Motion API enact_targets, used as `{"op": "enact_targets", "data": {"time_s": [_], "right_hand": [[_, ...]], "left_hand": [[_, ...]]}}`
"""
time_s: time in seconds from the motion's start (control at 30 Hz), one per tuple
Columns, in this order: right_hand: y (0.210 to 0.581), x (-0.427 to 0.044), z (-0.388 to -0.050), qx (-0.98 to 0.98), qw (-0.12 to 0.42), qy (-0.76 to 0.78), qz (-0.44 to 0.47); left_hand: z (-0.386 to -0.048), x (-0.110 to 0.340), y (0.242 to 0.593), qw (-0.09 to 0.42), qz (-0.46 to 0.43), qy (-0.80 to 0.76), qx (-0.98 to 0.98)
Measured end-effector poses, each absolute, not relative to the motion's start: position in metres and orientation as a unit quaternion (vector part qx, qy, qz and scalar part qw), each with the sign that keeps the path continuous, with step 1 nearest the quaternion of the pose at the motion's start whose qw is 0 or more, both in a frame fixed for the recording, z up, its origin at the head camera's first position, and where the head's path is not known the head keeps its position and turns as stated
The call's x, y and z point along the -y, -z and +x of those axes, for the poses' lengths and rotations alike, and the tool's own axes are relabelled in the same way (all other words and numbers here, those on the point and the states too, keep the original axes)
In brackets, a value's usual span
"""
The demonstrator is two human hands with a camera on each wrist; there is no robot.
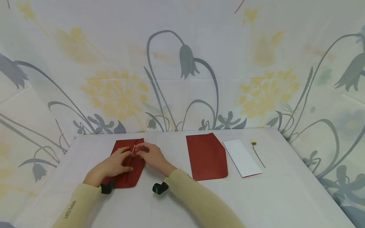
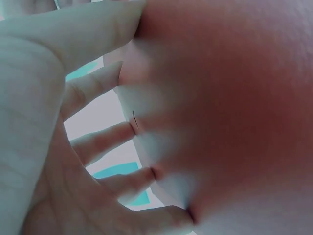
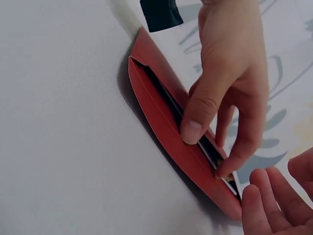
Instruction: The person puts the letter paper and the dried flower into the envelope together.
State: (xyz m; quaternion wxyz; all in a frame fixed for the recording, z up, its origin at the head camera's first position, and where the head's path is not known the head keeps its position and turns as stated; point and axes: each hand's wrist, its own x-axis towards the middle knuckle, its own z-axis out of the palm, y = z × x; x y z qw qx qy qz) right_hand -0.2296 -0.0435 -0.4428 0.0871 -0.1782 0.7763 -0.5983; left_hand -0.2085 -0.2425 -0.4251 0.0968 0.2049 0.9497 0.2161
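"Looking for the red envelope, where is it on the surface?"

"Toward the far-left corner, left of the other red piece. Its long axis runs from the far edge toward the near edge, the near end slanting a little left."

"And the left hand?"

"It lies across the envelope from the near-left, thumb and fingers well spread, tips resting on the red paper about the long opening. They aren't closed round anything."

"The right hand?"

"Over the envelope's far end, from the right. Its fingers are loosely bent, with a gap to the thumb and nothing visible in them. Whether a tip touches paper, I can't tell."

"Which relation counts most?"

"The opening follows the long axis. I'd judge the left hand nearer its middle and the right hand nearer its far end."
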Motion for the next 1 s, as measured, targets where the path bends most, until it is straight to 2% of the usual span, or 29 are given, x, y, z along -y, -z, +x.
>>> {"op": "enact_targets", "data": {"time_s": [0.57, 1.0], "right_hand": [[0.435, -0.012, -0.220, -0.788, 0.062, 0.579, -0.200], [0.430, -0.116, -0.208, -0.833, -0.007, 0.521, -0.188]], "left_hand": [[-0.206, 0.235, 0.426, 0.084, 0.188, -0.210, -0.956], [-0.205, 0.233, 0.424, 0.090, 0.182, -0.203, -0.958]]}}
